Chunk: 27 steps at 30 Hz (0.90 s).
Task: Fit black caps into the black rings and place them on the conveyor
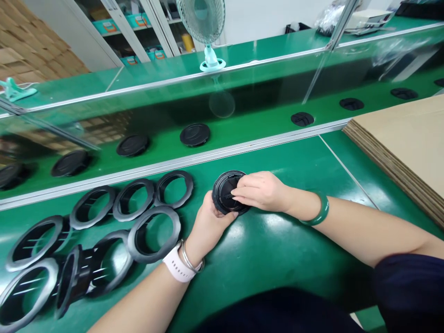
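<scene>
A round black plastic part (222, 186) with a ridged rim is held tilted above the green worktop. My left hand (212, 226) is closed around its lower left edge, thumb along the near side. My right hand (265, 190) reaches over it from the right, fingers pinched together at the dark middle of the part. Whether a separate small piece is between those fingertips is hidden. To the left lie several black flanged plastic rings (154, 233), most with the wide flange up and one tipped on its side (71, 280).
Behind a metal rail runs a green conveyor belt (243, 125) carrying several round black parts (194, 134). Stacked cardboard sheets (405, 148) lie at the right. A small fan (204, 27) stands on the shelf above the clear panel.
</scene>
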{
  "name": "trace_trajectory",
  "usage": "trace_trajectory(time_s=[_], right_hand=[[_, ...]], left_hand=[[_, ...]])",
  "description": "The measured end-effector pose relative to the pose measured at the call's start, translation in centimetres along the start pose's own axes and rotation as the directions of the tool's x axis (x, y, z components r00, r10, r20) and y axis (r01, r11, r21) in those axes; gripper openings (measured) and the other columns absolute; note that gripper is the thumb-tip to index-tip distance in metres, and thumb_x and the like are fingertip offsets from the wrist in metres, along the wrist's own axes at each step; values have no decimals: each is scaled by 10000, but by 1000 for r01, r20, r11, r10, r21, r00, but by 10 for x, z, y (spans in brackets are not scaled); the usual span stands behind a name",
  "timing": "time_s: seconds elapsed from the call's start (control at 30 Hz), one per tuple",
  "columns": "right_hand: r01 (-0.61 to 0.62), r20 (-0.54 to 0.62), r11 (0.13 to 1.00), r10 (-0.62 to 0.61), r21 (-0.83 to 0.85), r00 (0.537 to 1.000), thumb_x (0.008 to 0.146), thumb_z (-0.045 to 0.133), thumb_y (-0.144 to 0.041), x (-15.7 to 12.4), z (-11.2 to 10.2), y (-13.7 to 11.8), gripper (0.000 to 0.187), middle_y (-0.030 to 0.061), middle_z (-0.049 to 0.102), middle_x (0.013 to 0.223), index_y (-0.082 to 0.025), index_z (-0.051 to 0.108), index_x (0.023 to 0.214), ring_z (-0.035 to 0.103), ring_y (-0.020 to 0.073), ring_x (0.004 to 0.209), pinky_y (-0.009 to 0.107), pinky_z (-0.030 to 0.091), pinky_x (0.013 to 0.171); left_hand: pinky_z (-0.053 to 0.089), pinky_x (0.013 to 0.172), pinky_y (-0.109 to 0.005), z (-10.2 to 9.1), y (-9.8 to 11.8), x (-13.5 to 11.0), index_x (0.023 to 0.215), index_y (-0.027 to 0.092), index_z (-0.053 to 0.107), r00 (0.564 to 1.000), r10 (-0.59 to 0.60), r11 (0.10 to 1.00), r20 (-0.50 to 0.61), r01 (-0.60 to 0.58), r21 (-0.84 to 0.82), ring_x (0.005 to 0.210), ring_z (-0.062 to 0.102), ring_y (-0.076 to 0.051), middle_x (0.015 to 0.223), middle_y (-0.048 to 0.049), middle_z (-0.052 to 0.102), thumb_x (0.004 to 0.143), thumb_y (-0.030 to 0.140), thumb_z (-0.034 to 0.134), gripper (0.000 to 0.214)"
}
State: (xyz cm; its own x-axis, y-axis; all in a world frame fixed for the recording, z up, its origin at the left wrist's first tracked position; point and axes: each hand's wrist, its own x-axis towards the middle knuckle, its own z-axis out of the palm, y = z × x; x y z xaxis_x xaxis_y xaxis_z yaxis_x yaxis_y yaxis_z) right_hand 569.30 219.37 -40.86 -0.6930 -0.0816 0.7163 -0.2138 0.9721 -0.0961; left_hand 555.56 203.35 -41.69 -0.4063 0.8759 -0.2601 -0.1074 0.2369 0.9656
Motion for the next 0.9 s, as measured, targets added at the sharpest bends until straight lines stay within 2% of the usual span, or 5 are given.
trace_trajectory(time_s=[0.13, 0.3, 0.57, 0.77, 0.9], right_hand=[[35, 44, 999, -34, -27, 998, 1037, 500, -202, 1, 1, -2, 259, 54, 658, 837, -165, 674, 848, 621, 163, 764, 294, 509, 634], [33, 131, 999, -29, -23, 991, 1060, 424, -202, 0, 2, 0, 321, 57, 634, 831, -162, 666, 854, 595, 158, 764, 285, 491, 639], [95, 215, 993, -78, -70, 974, 1054, 393, -165, 4, -8, -3, 328, 41, 600, 783, -159, 646, 844, 531, 155, 697, 291, 438, 599], [71, 270, 996, -54, -51, 961, 1059, 386, -191, 7, -12, -3, 343, 54, 618, 819, -152, 659, 855, 563, 162, 734, 295, 458, 632], [-3, 284, 998, 21, -65, 959, 1053, 425, -234, 8, -11, -4, 302, 75, 645, 868, -134, 669, 905, 606, 196, 810, 324, 500, 692]], left_hand=[[540, 910, -380, -3, -2, 1, 1167, 214, 476, 1000, 7, 998, 12, -8, 59, 1047, 663, -235, 1161, -55, 663, 677, 239, 840, 611], [548, 876, -349, -4, 0, 1, 1154, 209, 478, 999, 19, 993, 32, -23, 118, 1009, 669, -219, 1108, -44, 660, 678, 226, 835, 595], [565, 831, -321, -4, -2, -1, 1137, 214, 476, 997, 75, 985, 36, -80, 152, 958, 681, -186, 1071, -25, 664, 712, 236, 805, 538], [568, 845, -333, -3, -4, 0, 1136, 213, 483, 996, 79, 986, 37, -84, 145, 977, 680, -191, 1110, -34, 660, 709, 216, 800, 532], [573, 830, -339, -3, -2, -1, 1132, 210, 486, 997, 65, 987, 47, -72, 147, 963, 681, -195, 1105, -34, 661, 709, 214, 800, 527]])
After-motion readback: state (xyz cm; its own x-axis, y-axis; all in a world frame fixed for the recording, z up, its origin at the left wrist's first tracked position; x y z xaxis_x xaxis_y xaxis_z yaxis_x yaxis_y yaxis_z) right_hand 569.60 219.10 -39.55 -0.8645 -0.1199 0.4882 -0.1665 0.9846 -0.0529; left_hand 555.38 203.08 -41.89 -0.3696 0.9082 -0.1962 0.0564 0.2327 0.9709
